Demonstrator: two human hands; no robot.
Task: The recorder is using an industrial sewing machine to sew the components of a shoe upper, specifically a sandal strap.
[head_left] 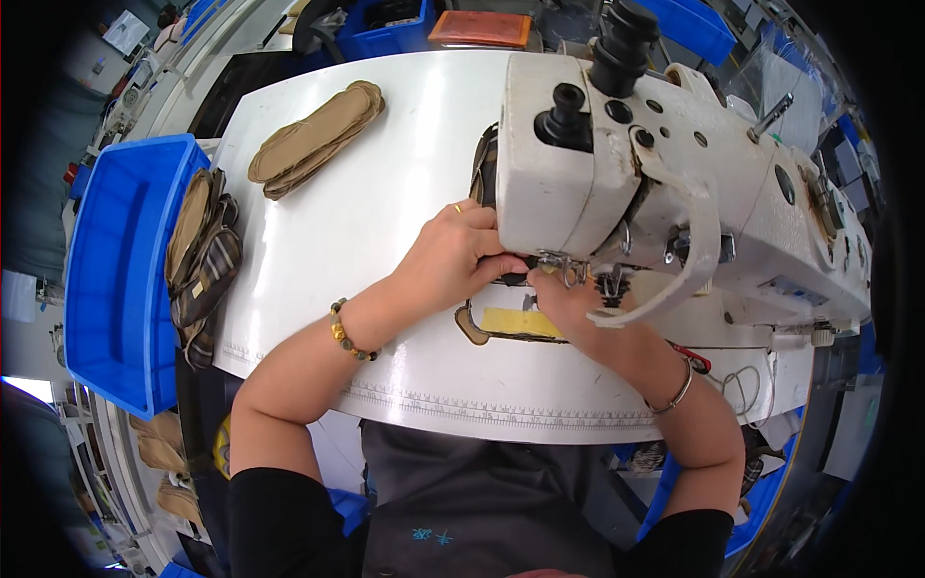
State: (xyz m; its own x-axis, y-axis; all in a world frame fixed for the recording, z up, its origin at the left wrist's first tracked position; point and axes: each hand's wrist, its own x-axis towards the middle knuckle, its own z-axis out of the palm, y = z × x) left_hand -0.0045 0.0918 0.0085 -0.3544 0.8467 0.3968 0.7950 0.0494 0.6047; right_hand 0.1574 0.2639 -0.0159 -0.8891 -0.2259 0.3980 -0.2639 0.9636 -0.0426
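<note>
White table (385,193) under me, my left hand (453,255) and right hand (568,303) pinch the soft, floppy insole piece (511,323) by its edge at the sewing machine (617,183) needle.

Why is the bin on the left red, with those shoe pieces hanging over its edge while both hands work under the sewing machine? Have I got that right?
Not quite: the bin is blue, not red, as the head view shows. The rest holds: shoe pieces hang over its edge, and the left hand and right hand work under the sewing machine.
</note>
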